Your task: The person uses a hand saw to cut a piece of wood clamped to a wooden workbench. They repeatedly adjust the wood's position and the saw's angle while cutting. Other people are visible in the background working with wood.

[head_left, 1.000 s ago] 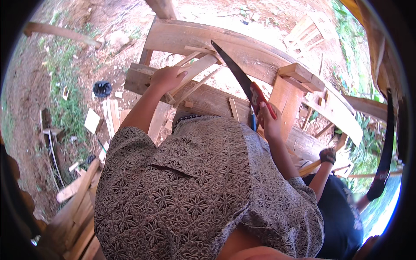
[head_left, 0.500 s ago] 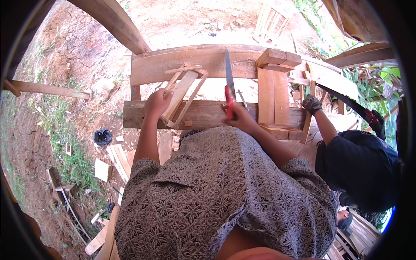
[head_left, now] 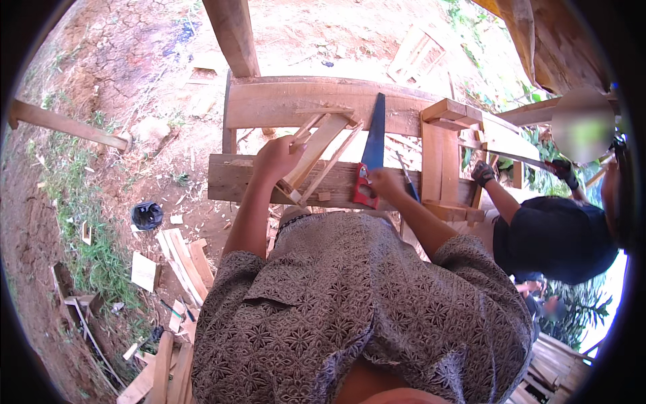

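Observation:
My left hand [head_left: 279, 159] is closed around the left rail of a small wooden frame [head_left: 323, 149], which lies slantwise across two bench planks. To its right a hand saw [head_left: 374, 138] with a red handle shows its broad blade flat toward me, tip pointing away. My right hand [head_left: 387, 183] has its fingers curled at the right edge of the saw's handle, over the near plank [head_left: 232, 180]. Just right of that hand lies a slim tool with a blue handle [head_left: 410, 187]. A small wood block [head_left: 324, 196] sits beside the frame's near end.
Boards with stacked blocks [head_left: 441, 158] bridge the planks on the right. Beyond them a co-worker's gloved hand [head_left: 482, 174] rests near the bench. A wooden post [head_left: 232, 40] rises at the far left. Offcuts [head_left: 182, 262] and a black bag [head_left: 147, 215] lie on the ground.
The saw has been lowered from an edge-on position to lie flatter, its blade now face up. My right hand has shifted to the handle's right side. My left hand stays on the frame.

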`<state>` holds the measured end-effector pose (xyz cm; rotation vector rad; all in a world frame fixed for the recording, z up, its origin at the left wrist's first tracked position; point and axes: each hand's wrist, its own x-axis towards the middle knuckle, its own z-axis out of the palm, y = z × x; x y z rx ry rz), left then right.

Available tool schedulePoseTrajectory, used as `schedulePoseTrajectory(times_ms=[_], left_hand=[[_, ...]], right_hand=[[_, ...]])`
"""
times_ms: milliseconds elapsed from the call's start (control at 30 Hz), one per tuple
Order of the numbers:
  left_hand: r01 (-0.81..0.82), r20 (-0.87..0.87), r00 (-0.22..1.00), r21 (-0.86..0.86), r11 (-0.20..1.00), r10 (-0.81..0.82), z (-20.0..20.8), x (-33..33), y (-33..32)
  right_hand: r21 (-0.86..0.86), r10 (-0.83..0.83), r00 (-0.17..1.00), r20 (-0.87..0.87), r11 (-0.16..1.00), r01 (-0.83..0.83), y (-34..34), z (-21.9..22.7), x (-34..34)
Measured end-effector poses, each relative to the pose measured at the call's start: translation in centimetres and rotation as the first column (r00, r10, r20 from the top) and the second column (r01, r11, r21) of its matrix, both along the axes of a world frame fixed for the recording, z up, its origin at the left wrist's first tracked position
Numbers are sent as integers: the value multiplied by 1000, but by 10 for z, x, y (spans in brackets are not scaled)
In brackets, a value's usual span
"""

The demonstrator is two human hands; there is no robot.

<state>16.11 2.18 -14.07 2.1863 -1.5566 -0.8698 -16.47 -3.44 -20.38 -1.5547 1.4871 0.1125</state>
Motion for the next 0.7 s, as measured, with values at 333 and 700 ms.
schedulePoseTrajectory(times_ms=[333, 700], left_hand=[[224, -71, 969, -138, 965, -235, 9, 24, 18], [217, -73, 968, -220, 951, -238, 15, 28, 41]], right_hand=[[-751, 181, 962, -206, 601, -274, -87, 56, 120], [-324, 217, 932, -290, 894, -309, -176, 39, 143]])
